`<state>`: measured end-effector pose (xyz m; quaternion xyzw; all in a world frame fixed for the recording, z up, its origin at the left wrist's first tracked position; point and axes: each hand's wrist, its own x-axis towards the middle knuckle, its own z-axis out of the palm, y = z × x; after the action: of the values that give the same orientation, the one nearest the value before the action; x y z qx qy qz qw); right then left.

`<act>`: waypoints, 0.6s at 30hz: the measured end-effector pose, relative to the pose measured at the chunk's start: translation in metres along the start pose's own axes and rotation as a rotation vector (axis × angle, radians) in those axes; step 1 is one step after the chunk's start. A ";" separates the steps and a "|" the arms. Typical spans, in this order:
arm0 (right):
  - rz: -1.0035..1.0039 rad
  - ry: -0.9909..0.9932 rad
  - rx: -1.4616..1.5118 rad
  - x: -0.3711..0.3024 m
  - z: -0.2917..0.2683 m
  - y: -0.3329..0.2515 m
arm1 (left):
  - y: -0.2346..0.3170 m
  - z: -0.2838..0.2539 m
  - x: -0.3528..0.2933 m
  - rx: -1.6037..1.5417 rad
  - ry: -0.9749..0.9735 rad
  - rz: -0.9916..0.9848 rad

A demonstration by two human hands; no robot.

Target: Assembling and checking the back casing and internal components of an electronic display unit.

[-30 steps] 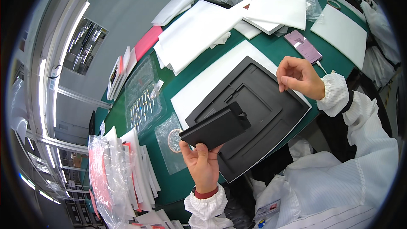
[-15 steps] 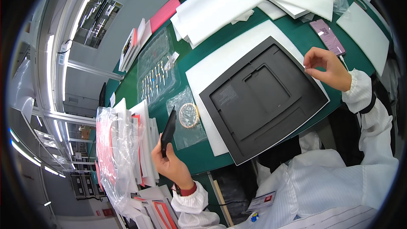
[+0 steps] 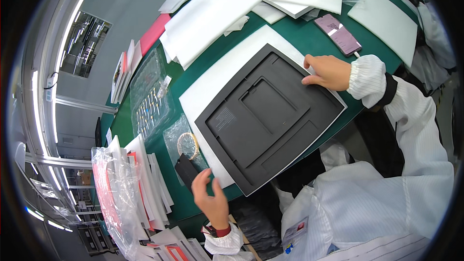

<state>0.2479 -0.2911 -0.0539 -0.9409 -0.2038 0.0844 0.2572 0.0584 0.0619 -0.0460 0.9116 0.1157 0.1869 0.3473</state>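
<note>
A large black plastic panel (image 3: 270, 130) with recesses and raised ribs lies on white foam sheet (image 3: 203, 101) at the near edge of the green table. My right hand (image 3: 331, 71) is at the panel's upper right edge, thumb over the rim and index finger apart from it; whether it touches cannot be told. A small flat black plate (image 3: 186, 169) is left of the panel, partly over a clear bag (image 3: 170, 137) with a coiled tan cable (image 3: 187, 146). My left hand (image 3: 212, 203) is just beside this plate, fingers spread and holding nothing.
A clear tray (image 3: 152, 101) with rows of small parts lies further left. Upright foam and red sheets (image 3: 145, 183) stand at the near left. White foam sheets (image 3: 212, 17) pile up at the back. A phone (image 3: 338, 34) with a cable lies at the right; another person's sleeve (image 3: 435, 29) shows beyond.
My left hand has lowered the small black plate beside the large panel and let go of it. My right hand has come closer to the panel's edge, its fingers parting. The view has shifted.
</note>
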 end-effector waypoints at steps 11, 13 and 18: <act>0.004 0.052 -0.300 0.008 0.008 -0.015 | 0.043 0.034 -0.034 0.232 -0.297 0.365; 0.037 0.048 -0.309 0.011 0.012 -0.017 | 0.045 0.031 -0.036 0.198 -0.258 0.357; -0.043 0.119 -0.326 0.013 0.003 -0.017 | 0.049 0.026 -0.025 0.091 -0.137 0.357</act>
<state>0.2531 -0.2711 -0.0488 -0.9688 -0.2194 -0.0114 0.1145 0.0513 0.0023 -0.0379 0.9431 -0.0632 0.1773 0.2741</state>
